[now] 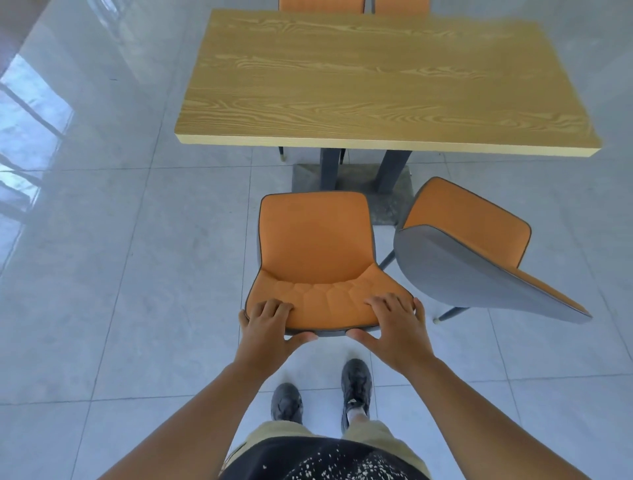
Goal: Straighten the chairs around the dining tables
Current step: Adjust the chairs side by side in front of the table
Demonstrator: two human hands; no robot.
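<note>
**Gripping the near chair by its backrest**

Reaching forward from the head view, both bare arms stretch out nearly straight and meet on the top edge of the orange chair (pixel 313 253). The left hand (pixel 269 323) is closed over the backrest's left corner, fingers curled onto the orange front and thumb pressed along the grey rear edge. The right hand (pixel 397 325) clasps the right corner the same way, fingers spread on the padding, thumb pointing inward below the rim. This chair faces the wooden counter (pixel 383 82) squarely, its seat short of the counter's near edge. Just beside it on the right stands a second chair (pixel 479 260), turned at an angle. Two more orange chair backs (pixel 356 4) peek past the counter's far side. Dark shoes (pixel 322 394) stand on the tiled floor (pixel 120 308).
</note>
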